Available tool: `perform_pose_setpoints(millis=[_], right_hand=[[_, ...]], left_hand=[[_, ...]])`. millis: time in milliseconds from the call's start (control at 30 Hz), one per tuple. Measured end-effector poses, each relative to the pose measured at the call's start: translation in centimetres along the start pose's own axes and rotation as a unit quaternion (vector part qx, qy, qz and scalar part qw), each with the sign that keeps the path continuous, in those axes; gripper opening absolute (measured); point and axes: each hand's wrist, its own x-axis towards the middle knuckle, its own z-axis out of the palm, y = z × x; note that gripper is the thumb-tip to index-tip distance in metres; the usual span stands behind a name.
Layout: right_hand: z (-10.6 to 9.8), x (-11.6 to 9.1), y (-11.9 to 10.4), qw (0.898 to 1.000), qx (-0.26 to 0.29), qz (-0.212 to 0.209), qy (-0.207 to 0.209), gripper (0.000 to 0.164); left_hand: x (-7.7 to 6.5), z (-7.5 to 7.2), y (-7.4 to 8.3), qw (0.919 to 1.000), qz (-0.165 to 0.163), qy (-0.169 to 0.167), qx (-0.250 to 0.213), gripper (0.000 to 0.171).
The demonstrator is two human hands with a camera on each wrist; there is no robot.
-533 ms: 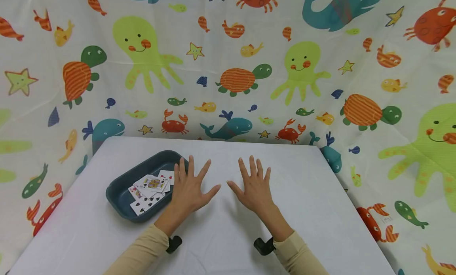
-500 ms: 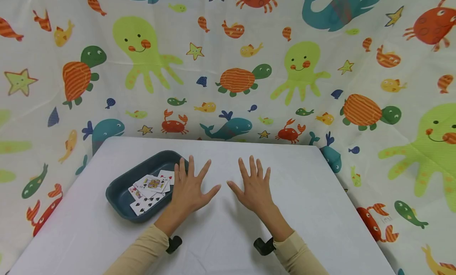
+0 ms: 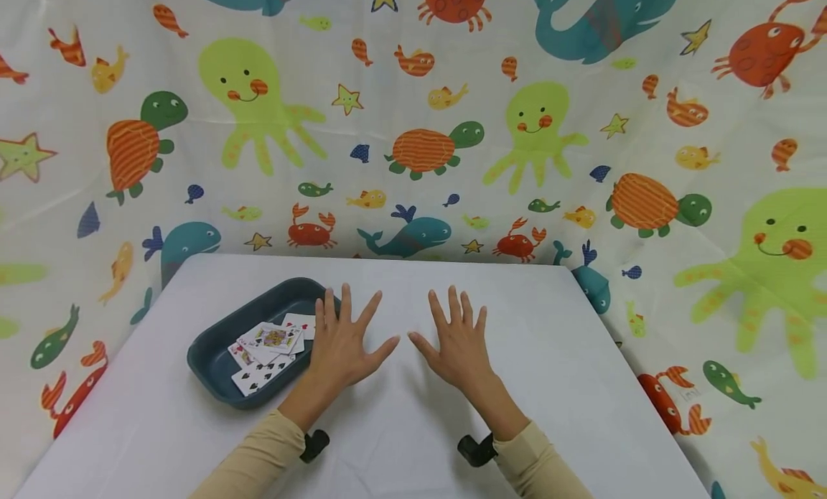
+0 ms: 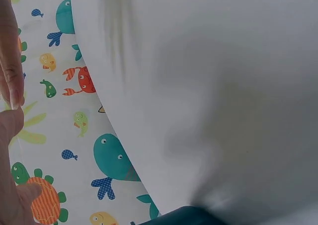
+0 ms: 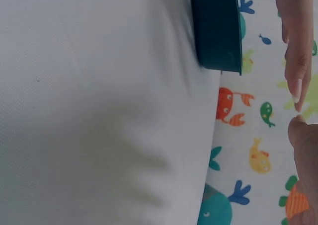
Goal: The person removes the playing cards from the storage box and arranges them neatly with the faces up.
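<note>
Both hands are held out over the white table [image 3: 413, 449], palms facing down. The left hand [image 3: 342, 352] has its fingers spread and holds nothing. It overlaps the right end of a dark teal tray [image 3: 261, 310] in the head view and hides part of it. Several playing cards [image 3: 274, 339] lie face up in a loose pile in that tray, a king on top. To the right, the right hand [image 3: 460, 350] is also bare, fingers spread, its thumb pointing toward the left thumb with a small gap. Shadows fall on the cloth beneath both hands.
A curtain [image 3: 362, 136] printed with sea animals hangs behind the table and around its sides. Black wrist cameras [image 3: 477, 450] sit under the beige sleeves [image 3: 543, 462]. The tray's side wall [image 5: 217, 36] also shows in the right wrist view.
The head view has tilted and shifted slightly, so curtain and tray sit a little lower and further left. The hands keep the same spread pose, and the cards have not moved in the tray.
</note>
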Motion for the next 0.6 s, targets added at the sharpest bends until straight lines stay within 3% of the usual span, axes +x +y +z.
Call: perform_pose_setpoints(millis=[300,600], right_hand=[[-0.2,-0.1,-0.5,1.000,0.011,-0.007,0.004,0.083],[-0.6,-0.5,-1.5,0.999,0.037,-0.022,0.023,0.081]], left_hand=[[-0.3,-1.0,-0.4,0.9999,-0.003,0.009,-0.008,0.089],[-2.2,-2.9,-2.9,0.9971,-0.034,0.041,-0.055,0.089]])
